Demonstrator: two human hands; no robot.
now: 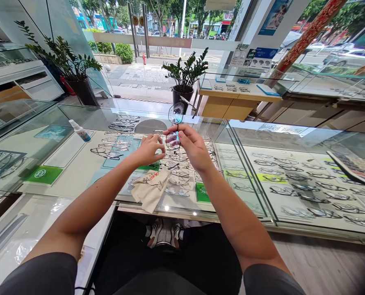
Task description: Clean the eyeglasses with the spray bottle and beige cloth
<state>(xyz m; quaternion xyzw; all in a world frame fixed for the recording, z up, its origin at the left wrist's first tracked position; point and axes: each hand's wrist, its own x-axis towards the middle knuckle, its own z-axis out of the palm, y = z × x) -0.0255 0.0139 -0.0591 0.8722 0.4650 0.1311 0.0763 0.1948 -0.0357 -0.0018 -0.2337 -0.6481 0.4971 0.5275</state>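
Note:
A pair of eyeglasses [176,113] with thin dark rims is held up over the glass counter, turned so that one lens is above the other. My right hand [195,148] pinches it near the bridge between thumb and fingers. Just left of the lower lens is my left hand [152,150], its fingers bent and thumb apart, with nothing visible in it. Below both hands a crumpled beige cloth [151,190] with red and dark print lies on the counter near its front edge.
A white spray bottle [79,131] stands on the counter at left. Several loose glasses [106,153] lie between it and my left hand, with more frames [124,122] behind. The glass display case [250,213] holds rows of glasses. A potted plant [184,76] stands beyond the counter.

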